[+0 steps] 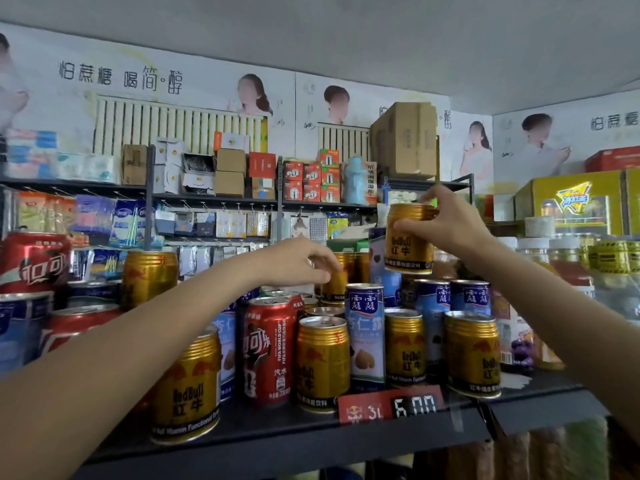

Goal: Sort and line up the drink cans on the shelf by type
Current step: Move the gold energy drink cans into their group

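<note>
Bare strip runs along the shelf (311, 441) front edge, widest at its right end. Behind it, gold cans (322, 362), a red can (268, 351) and blue cans (365, 334) crowd together; gaps between them seem too narrow.

Rear gold can (334, 284) half behind left hand (304, 259); faces on posters (207, 95) blurred.
</note>
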`<state>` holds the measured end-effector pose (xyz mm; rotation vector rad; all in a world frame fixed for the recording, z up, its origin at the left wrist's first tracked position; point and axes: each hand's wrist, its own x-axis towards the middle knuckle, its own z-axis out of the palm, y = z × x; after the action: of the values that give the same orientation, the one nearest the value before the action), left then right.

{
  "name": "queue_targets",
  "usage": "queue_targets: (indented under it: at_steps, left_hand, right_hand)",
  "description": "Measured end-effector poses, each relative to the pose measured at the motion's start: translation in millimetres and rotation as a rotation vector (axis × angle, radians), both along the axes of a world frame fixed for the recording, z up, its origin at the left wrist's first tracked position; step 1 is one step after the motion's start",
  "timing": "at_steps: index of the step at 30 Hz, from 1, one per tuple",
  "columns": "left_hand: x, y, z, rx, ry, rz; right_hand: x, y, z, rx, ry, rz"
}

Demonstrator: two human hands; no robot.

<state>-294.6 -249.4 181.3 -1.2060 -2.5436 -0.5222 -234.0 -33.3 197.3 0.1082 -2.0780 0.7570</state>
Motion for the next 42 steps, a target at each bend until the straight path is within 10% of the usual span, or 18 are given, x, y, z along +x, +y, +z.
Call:
queue_targets:
  at_steps: [17,28,36,42]
  left_hand:
    - [-23.6,7.3,15.9,0.546,-0.253,-0.072]
    - [-38.2,1.3,11.7,0.475,-0.386,0.054]
    - [-39.4,4.2,7.5,0.476,-0.353,0.141]
    - [-33.2,17.7,0.8,0.207,-0.228,0.223]
  right_hand:
    - [-46.0,-40.2,16.0,-0.026,-0.070,0.393]
    - [-64.5,-44.7,9.8,0.223,-0.204,0.387]
    - [-49.2,4.4,-4.1,1.603,-0.263,-0.506]
    - [-67.8,0.4,-10.6,1.813,-0.240,-0.554]
